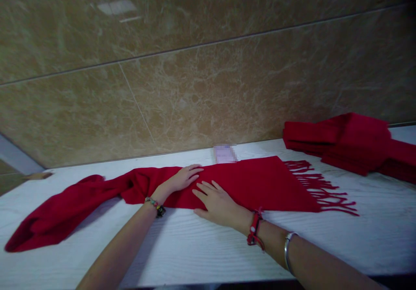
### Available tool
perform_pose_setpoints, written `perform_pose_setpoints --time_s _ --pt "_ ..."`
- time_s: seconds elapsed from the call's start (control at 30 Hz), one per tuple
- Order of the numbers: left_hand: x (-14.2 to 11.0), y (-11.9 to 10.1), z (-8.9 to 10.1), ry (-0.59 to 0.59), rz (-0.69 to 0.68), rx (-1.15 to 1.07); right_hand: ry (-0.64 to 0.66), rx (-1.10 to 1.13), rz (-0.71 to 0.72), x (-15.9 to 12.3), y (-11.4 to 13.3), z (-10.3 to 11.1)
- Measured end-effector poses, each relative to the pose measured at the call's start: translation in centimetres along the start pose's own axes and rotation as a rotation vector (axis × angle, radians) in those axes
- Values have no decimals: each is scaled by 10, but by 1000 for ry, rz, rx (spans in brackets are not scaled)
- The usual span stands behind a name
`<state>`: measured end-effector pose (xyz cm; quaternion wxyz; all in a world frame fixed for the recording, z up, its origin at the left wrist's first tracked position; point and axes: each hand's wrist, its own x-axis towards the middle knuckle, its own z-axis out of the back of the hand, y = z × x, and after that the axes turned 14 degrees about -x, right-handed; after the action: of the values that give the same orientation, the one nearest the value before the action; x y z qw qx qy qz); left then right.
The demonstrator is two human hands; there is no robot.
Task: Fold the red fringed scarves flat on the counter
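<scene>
Both palms, left hand (183,178) and right hand (218,204), lie flat, fingers loosely spread, on the red scarf (260,184) along the white bench (182,251). Technique: press lightly, smooth outward from mid-scarf, keep fringe (320,186) straight.

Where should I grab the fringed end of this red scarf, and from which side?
Probably best to pinch the red scarf by its near corner, just inside the fringe, coming from your right: the cloth lies flat there, away from your left hand and right hand.
</scene>
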<state>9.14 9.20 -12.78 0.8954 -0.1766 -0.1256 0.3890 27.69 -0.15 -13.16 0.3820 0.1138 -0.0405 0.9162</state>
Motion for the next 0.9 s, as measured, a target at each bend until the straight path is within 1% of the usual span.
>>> perform_pose_setpoints --time_s 0.07,0.1,0.17,0.2,0.23,0.33,0.4,0.5,0.6,0.7,0.8,0.87,0.9 --pt "-7 1 -1 -67 76 68 32 -5 -98 0 0 1" --pt "-10 1 0 -105 93 102 52 -6 -122 -1 0 1" --pt "-16 -1 3 -172 81 134 83 -9 -129 -1 0 2" --pt "-18 -3 5 -180 62 131 87 -13 -122 -1 0 2" --pt "-20 -5 7 -162 42 119 84 -19 -112 -1 -1 2" --pt "-25 -13 10 -49 20 94 66 -29 -87 -1 -6 3" --pt "-28 -18 10 -27 42 112 57 -22 -76 -1 -10 3" --pt "-32 -26 10 -19 91 130 79 -13 -72 -3 -13 3" --pt "-37 -33 9 47 165 114 121 -24 -61 -7 -13 2" --pt "-42 -40 9 127 271 94 133 -6 -50 -6 -16 4" --pt "-44 -50 9 201 385 96 80 27 -110 9 -30 15" --pt "-44 -58 10 240 438 121 45 14 -185 28 -43 25" --pt "-44 -63 12 258 458 133 63 -11 -210 40 -49 30"
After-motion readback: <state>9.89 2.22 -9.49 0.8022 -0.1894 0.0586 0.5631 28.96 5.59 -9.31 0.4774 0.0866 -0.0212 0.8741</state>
